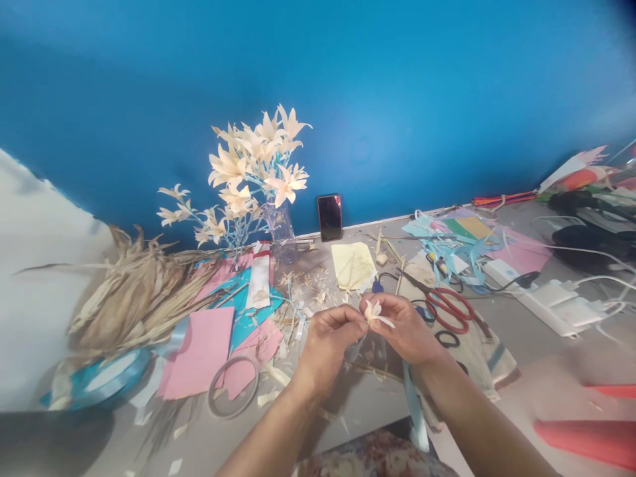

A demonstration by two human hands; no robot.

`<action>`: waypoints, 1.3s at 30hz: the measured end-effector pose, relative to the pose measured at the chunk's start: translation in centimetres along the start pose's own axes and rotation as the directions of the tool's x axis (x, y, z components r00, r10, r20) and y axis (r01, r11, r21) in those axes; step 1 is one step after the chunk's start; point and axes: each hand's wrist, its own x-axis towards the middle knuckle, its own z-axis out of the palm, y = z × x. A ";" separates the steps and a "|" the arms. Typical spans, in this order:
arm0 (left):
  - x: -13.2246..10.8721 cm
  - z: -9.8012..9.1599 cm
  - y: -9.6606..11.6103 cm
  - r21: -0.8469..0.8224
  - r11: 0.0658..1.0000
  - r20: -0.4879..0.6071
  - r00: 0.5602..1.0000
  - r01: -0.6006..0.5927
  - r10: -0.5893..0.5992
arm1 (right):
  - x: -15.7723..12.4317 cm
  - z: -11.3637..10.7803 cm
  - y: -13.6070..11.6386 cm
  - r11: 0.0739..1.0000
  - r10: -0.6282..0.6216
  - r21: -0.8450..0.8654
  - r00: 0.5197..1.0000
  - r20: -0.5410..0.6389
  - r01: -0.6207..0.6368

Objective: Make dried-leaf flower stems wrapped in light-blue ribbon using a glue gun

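Both of my hands meet over the middle of the table, around one small cream handmade flower (378, 314). My right hand (405, 331) has its fingers curled round the flower, whose petals point right. My left hand (330, 338) is closed in a pinch at the flower's base; what sits between those fingertips is hidden. A light blue ribbon (415, 407) hangs below my right hand towards my lap. Behind my hands, a clear vase (281, 228) holds a bunch of similar cream flowers (261, 152) on blue stems.
Dried husks (134, 298), pink paper (203, 354), a ribbon roll (112, 377) and a tape ring (211, 391) lie left. Red-handled scissors (454, 310), a cloth (484, 351) and a power strip (529, 298) lie right. A phone (330, 217) leans on the blue wall, behind yellow paper (354, 265).
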 end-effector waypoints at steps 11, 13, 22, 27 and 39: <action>-0.3 -0.7 0.0 0.091 0.996 -0.045 0.999 0.014 -0.010 | 0.0 -0.2 0.2 0.984 0.087 0.161 0.995 -0.048 -0.078; -0.2 -1.0 -0.1 0.099 0.995 -0.076 0.997 -0.019 0.027 | 0.0 0.0 0.2 0.983 0.061 0.176 0.997 -0.050 -0.051; -1.0 -1.0 0.4 0.267 0.961 -0.009 0.997 -0.067 0.072 | 0.2 0.6 0.1 0.979 0.084 0.187 0.996 -0.028 -0.078; -1.1 -0.4 0.8 0.433 0.895 -0.043 0.989 -0.110 0.142 | 0.1 0.7 0.3 0.994 0.044 0.102 0.999 -0.028 -0.041; -0.2 -0.6 -0.9 0.247 0.953 -0.127 0.969 -0.177 0.213 | -0.6 0.7 0.0 0.992 0.079 -0.092 0.989 -0.123 -0.091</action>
